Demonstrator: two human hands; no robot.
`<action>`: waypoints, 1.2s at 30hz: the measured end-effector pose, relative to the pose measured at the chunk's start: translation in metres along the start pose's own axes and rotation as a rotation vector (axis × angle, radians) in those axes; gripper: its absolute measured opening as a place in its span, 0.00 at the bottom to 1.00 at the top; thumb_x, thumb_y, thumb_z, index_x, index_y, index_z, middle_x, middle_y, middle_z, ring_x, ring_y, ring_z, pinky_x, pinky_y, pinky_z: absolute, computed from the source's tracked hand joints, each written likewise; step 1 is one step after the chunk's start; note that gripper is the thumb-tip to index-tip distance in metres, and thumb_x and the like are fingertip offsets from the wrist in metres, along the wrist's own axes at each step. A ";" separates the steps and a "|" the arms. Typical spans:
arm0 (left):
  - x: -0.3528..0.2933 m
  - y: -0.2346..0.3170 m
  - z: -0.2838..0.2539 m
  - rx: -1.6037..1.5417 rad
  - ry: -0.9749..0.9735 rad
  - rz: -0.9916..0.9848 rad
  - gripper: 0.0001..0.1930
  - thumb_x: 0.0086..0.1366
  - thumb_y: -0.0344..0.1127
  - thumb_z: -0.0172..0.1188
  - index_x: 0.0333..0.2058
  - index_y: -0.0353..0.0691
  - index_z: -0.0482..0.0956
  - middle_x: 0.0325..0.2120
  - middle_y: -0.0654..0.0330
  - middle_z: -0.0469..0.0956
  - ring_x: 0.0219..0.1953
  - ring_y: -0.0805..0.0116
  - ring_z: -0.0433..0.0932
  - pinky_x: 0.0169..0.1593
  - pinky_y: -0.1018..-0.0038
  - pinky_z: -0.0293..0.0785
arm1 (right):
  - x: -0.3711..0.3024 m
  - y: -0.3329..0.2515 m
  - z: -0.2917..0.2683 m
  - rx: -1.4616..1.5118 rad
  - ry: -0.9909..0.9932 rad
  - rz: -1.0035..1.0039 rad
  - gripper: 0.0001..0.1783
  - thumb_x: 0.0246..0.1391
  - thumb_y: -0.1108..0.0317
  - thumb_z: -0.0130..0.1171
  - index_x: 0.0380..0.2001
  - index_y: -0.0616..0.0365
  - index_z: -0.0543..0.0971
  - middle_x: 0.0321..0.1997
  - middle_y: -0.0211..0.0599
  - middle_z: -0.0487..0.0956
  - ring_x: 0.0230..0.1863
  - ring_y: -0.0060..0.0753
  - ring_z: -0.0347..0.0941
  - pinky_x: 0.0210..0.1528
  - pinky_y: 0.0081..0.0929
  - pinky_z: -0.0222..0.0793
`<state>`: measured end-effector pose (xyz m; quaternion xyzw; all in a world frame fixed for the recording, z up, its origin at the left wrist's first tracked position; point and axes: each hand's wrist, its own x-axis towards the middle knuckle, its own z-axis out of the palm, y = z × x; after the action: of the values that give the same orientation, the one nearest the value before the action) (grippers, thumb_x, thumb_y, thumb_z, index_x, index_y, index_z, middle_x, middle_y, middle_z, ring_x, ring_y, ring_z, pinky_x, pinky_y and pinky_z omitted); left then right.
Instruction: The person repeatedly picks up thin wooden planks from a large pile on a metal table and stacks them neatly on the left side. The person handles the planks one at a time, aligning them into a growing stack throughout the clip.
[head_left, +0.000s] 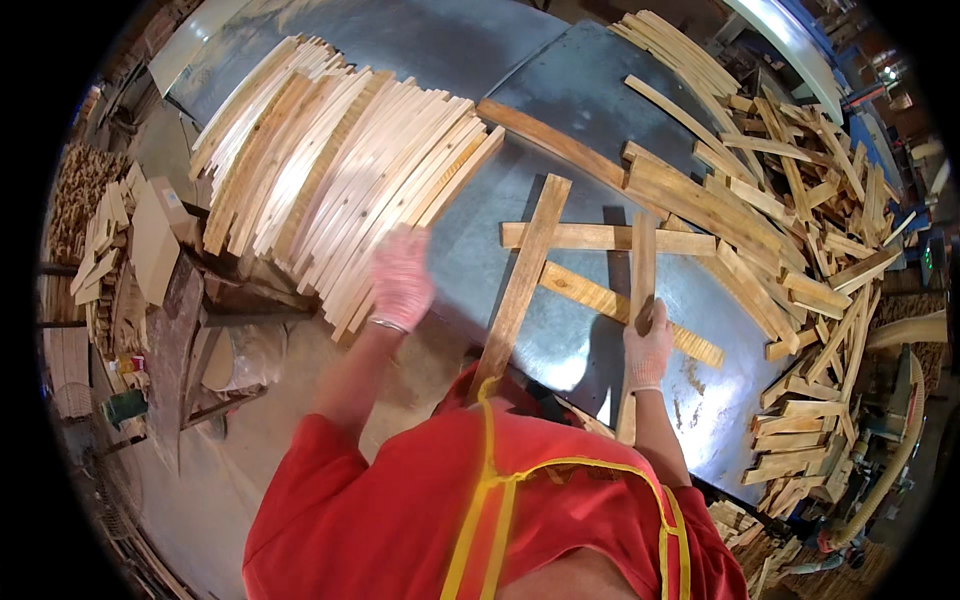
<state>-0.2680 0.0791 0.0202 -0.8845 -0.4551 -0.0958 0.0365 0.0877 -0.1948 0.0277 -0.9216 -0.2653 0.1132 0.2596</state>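
My right hand (650, 352), in a pale knitted glove, is closed around a wooden strip (643, 270) that points away from me over the metal table (470, 235). At the near edge of the row of pale wooden strips (350, 170) is my left hand (402, 280), gloved as well; its fingers are blurred, and whether it grips a strip I cannot tell. Between my hands a brown strip (527, 270) slants across the table edge toward my body. Beyond it a crosswise strip (580, 237) and a lighter, rough-grained strip (580, 290) lie on the metal.
A jumbled heap of wooden pieces (800, 220) covers the table's right side. One long strip (550, 140) stretches from the neat row to that heap. On the left stand a rusty metal frame (180, 320) and stacked boards (155, 240). A ribbed hose (895, 460) curves at the far right.
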 end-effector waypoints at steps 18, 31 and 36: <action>0.020 0.131 -0.024 -0.699 -0.629 -0.326 0.45 0.63 0.41 0.65 0.77 0.45 0.56 0.60 0.41 0.79 0.63 0.40 0.77 0.65 0.56 0.74 | 0.021 -0.137 0.122 0.885 -0.754 0.055 0.38 0.59 0.59 0.68 0.69 0.62 0.70 0.56 0.51 0.83 0.53 0.48 0.80 0.59 0.37 0.74; 0.022 0.020 -0.008 0.076 -0.084 -0.203 0.39 0.62 0.40 0.66 0.71 0.46 0.66 0.68 0.54 0.70 0.70 0.54 0.69 0.68 0.54 0.67 | 0.162 -0.052 -0.014 -0.719 -0.405 -0.642 0.42 0.52 0.44 0.72 0.67 0.47 0.75 0.60 0.40 0.83 0.64 0.49 0.77 0.68 0.49 0.67; 0.001 0.100 -0.009 -0.378 -0.228 -0.058 0.42 0.60 0.55 0.71 0.68 0.38 0.72 0.65 0.46 0.75 0.67 0.49 0.73 0.71 0.56 0.68 | 0.104 -0.079 -0.001 -0.249 -0.491 -0.336 0.38 0.58 0.40 0.66 0.61 0.59 0.79 0.47 0.54 0.86 0.51 0.52 0.82 0.58 0.45 0.75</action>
<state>-0.1878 0.0202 0.0319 -0.8673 -0.4553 -0.0796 -0.1846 0.1402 -0.0809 0.0639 -0.8348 -0.4804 0.2541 0.0881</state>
